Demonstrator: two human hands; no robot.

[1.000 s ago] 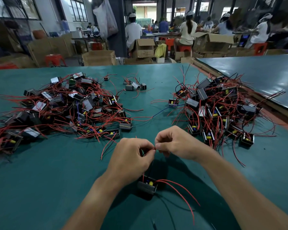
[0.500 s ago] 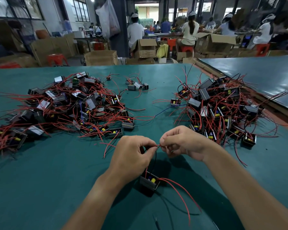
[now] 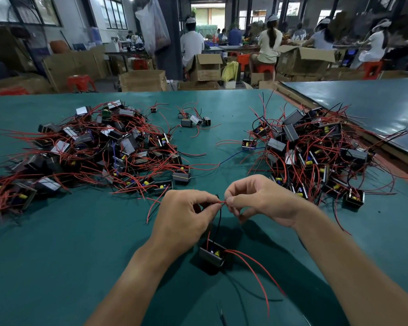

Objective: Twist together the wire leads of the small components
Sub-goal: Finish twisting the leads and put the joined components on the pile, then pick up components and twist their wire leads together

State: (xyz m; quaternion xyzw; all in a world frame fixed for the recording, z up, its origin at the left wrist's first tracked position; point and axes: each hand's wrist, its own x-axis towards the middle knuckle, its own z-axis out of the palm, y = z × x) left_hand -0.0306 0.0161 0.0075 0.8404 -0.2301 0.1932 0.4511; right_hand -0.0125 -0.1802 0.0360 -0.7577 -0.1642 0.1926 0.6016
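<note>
Left hand (image 3: 184, 217) and right hand (image 3: 262, 201) pinch one component's wire leads (image 3: 220, 203).
My curled fingers hold the red and black ends, which lie left to right between my hands. The leads run up from the small component (image 3: 212, 256), low over the tabletop (image 3: 57, 255) under my left hand. Its two free red leads (image 3: 252, 267) trail rightward toward me.

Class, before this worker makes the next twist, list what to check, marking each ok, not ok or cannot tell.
1. Left hand pinches the red lead: ok.
2. Right hand pinches the same lead: ok.
3. Black lead runs up to that pinch: ok.
4. Component lies apart from the left pile and right pile: ok.
5. Free red leads trail away from the pinch: ok.
6. Bare ends twisted together: cannot tell, hidden in the pinch.
</note>
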